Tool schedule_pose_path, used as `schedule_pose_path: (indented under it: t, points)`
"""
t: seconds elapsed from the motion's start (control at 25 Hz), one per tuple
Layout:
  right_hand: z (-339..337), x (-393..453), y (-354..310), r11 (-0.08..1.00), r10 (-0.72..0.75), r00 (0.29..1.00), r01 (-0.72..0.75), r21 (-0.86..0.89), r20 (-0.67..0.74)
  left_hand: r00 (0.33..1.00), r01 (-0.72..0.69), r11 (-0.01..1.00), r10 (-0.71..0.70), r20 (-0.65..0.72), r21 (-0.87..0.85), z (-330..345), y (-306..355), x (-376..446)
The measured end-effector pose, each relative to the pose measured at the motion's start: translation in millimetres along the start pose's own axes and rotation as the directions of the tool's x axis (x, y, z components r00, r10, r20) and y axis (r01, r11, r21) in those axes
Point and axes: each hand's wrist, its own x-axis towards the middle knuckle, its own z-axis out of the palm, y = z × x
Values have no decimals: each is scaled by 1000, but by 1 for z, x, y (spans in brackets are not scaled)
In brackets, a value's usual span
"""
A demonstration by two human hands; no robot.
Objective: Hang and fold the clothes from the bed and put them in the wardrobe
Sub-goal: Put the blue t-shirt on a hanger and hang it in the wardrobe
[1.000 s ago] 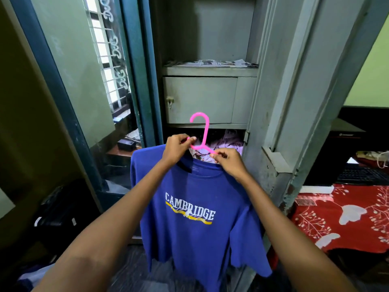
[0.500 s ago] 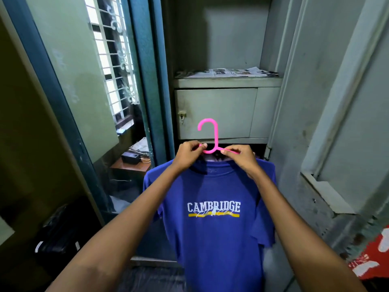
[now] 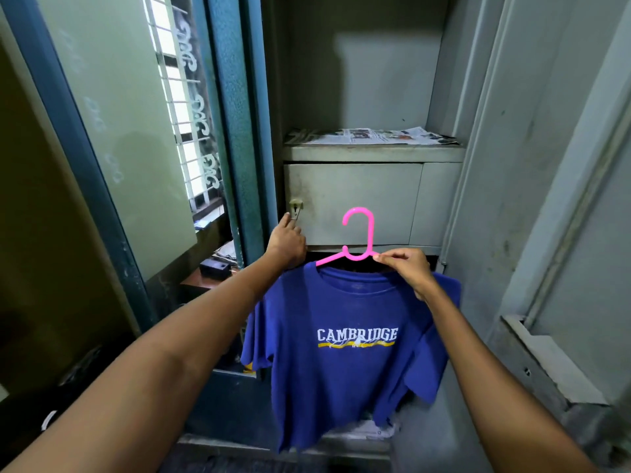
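Blue cotton T-shirt printed "CAMBRIDGE" in white hangs on a pink plastic hanger before the grey metal wardrobe. Right hand pinches the hanger; left hand, fingers extended, touches the locker keyhole.

A grey metal wardrobe is standing open, filling the middle and right of the view. Its upper shelf is sitting at about twelve o'clock from the centre, and sheets of newspaper are lying flat across it, spreading nearly from wall to wall. Directly under the shelf, a closed locker door is showing a small keyhole plate at its nine o'clock edge. At six o'clock, pale crumpled cloth is lying on the wardrobe's bottom.
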Motion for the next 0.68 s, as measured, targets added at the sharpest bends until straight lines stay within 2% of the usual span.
schedule_pose_path:
  t: [0.12,0.28,0.4,0.56,0.68]
  points:
    - [0,9,4,1000,-25,1000,25,10,16,995,33,990,-46,93,139,3,-11,-7]
    - [-2,21,17,999,-38,999,38,29,26,995,9,964,-36,98,266,7,-11,-14]
    - [-6,15,11,999,-18,1000,18,46,7,998,14,959,-29,49,285,7,-8,-27]
    - [-8,11,7,999,2,1000,-2,54,-1,991,-7,965,-29,134,260,-4,6,-58]
    - [-6,8,6,1000,-3,1000,3,30,13,966,121,983,-149,209,140,-21,17,-62]
